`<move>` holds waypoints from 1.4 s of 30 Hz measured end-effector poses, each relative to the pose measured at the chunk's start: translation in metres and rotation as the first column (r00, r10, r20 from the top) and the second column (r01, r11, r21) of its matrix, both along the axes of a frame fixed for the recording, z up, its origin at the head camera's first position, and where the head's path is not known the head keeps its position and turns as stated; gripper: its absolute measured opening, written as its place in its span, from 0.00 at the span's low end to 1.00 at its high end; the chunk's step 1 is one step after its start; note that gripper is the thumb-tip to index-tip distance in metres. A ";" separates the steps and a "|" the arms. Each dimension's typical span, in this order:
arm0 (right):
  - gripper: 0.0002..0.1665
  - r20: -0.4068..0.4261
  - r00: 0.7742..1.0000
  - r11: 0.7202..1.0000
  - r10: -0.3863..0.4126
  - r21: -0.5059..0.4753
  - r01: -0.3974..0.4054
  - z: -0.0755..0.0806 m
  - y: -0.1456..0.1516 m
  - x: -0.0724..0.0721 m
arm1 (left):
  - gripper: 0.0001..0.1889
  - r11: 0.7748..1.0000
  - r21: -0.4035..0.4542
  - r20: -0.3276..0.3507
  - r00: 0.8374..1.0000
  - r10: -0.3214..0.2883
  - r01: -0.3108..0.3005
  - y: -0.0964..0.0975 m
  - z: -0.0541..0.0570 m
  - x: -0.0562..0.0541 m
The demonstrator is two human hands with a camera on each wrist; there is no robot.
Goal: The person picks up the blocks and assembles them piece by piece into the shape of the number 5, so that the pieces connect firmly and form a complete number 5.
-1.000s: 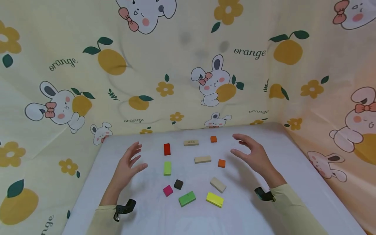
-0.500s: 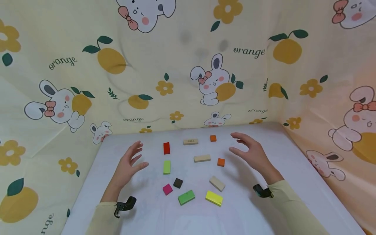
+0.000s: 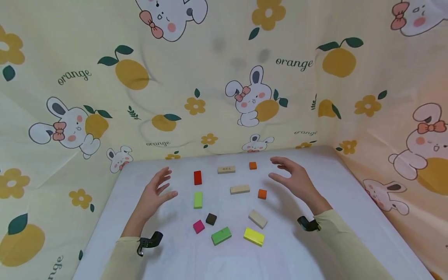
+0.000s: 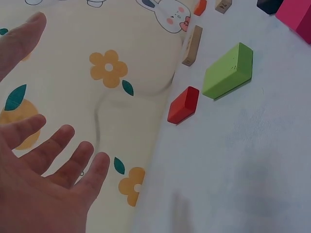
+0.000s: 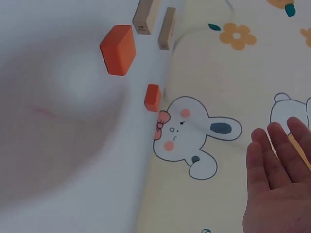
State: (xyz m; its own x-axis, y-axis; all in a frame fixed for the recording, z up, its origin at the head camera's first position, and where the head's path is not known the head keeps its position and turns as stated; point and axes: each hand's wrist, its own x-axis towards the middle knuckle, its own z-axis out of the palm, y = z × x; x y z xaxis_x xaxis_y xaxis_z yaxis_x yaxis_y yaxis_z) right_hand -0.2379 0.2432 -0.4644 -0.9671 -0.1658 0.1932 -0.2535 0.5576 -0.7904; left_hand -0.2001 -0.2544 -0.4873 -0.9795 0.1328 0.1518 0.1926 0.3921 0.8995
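My left hand [image 3: 153, 198] hovers over the left of the white table, fingers spread and relaxed, holding nothing. Nearest it lie a red block [image 3: 197, 177] and a light green block [image 3: 198, 200]. On the other side my right hand [image 3: 297, 181] is also raised, thumb apart from the fingers, with nothing in it. Close to it are two orange cubes, a far one [image 3: 252, 165] and a nearer orange cube [image 3: 262, 194]. Between the hands lie a far wooden block [image 3: 226, 170] and a second wooden block [image 3: 239, 189]. In both wrist views the palms are bare.
Toward the front lie a pink cube [image 3: 198, 226], a black cube [image 3: 211, 219], a green block [image 3: 221, 236], a yellow block [image 3: 254, 237] and a beige block [image 3: 258, 219]. A patterned cloth [image 3: 196, 46] encloses the table [image 3: 224, 264] at the back and sides.
My right hand has drifted slightly left, toward the orange cubes. The left hand has barely moved. The blocks keep their places on the table; the head view has shifted a little.
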 end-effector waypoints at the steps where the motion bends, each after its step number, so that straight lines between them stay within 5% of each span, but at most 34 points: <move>1: 0.39 0.007 1.000 1.000 0.003 -0.004 -0.003 -0.001 -0.001 -0.002 | 0.49 1.000 0.001 0.006 1.000 0.001 -0.001 0.000 0.000 -0.001; 10: 0.39 0.043 0.998 0.998 0.054 -0.019 -0.053 -0.001 -0.010 -0.024 | 0.49 1.000 0.004 0.044 0.999 -0.006 0.006 0.006 -0.001 -0.012; 22: 0.34 0.070 0.996 0.998 0.058 -0.030 -0.056 -0.012 -0.018 -0.045 | 0.48 0.998 0.002 0.099 0.993 -0.057 0.057 0.027 -0.010 -0.044; 31: 0.36 0.116 0.990 0.994 0.085 -0.083 -0.075 -0.025 -0.039 -0.049 | 0.49 0.999 -0.021 0.143 0.989 -0.033 0.036 0.026 -0.015 -0.035; 42: 0.33 0.121 0.987 0.991 0.106 -0.098 -0.094 -0.027 -0.052 -0.062 | 0.50 0.999 -0.011 0.136 0.990 -0.037 0.039 0.027 -0.013 -0.038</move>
State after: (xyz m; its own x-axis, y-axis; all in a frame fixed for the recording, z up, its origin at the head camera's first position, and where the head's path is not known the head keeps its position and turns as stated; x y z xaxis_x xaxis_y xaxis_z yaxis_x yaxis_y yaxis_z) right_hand -0.3002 0.1917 -0.4916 -0.9641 -0.2497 0.0900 -0.1995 0.4578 -0.8664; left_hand -0.2377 -0.2272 -0.4998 -0.9851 0.1713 0.0158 0.0841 0.3995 0.9128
